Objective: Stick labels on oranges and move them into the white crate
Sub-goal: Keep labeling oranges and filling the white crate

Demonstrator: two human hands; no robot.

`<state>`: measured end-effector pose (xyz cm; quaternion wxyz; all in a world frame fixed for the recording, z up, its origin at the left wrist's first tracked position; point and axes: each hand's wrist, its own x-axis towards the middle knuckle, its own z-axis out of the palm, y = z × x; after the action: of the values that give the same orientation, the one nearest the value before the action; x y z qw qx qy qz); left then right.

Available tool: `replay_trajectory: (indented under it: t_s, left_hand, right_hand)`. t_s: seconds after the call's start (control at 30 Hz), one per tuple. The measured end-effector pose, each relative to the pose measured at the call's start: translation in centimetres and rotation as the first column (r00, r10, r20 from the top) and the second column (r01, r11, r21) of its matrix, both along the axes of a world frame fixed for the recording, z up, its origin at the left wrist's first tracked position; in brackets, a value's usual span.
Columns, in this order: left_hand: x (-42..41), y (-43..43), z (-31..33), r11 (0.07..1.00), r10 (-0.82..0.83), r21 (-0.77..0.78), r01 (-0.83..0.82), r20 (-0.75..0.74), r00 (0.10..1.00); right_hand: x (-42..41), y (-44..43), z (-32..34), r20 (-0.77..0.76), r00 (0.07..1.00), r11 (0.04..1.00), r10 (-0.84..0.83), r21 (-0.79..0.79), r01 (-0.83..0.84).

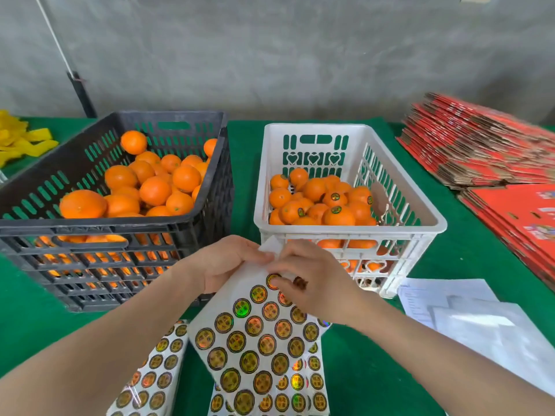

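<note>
Bright orange on the oranges [154, 190], black on the slotted crate [99, 225], white with heart cut-outs on the white crate [345, 232]. Rows of round gold-and-black labels [249, 361], rainbow-glinting, on a white label sheet [222, 295]. Green on the table cloth [375, 370], red on the stacked cardboard [480, 151].

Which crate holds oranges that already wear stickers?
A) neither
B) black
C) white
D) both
C: round labels show on several oranges in the white crate, and none show in the black crate.
</note>
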<state>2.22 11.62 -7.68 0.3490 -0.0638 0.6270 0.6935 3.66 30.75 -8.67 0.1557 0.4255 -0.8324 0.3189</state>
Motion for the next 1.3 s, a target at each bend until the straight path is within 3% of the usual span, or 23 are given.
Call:
replay_trajectory:
  t_s: [0.1,0.23,0.4,0.9,1.17,1.3]
  left_hand:
    - [0.2,0.0,-0.2,0.997,0.034,-0.073,-0.033,0.012,0.999]
    - [0.3,0.3,0.0,0.975,0.045,-0.217,-0.051,-0.029,0.999]
    - [0.7,0.7,0.3,0.904,-0.005,-0.426,-0.039,-0.102,0.995]
    - [0.8,0.7,-0.4,0.864,-0.085,-0.504,-0.010,-0.165,0.983]
    - [0.5,0.6,-1.5,0.860,-0.056,-0.506,-0.065,-0.220,0.974]
    - [0.0,-0.7,-3.1,0.740,-0.270,-0.671,0.032,-0.254,0.929]
  right_hand:
    - [0.5,-0.2,-0.4,-0.003,1.000,0.998,-0.005,0.062,0.005]
    - [1.3,-1.0,-1.0,0.113,0.980,0.985,-0.162,0.076,0.154]
    - [2.5,-1.7,-1.5,0.213,0.967,0.990,-0.137,0.054,0.129]
    - [2.5,-2.3,-2.5,0.399,0.888,0.972,-0.228,0.050,0.228]
    - [2.8,-2.3,-2.7,0.293,0.938,0.982,-0.183,0.013,0.188]
    - [2.3,-2.0,-1.5,0.533,0.844,0.974,-0.067,-0.147,0.170]
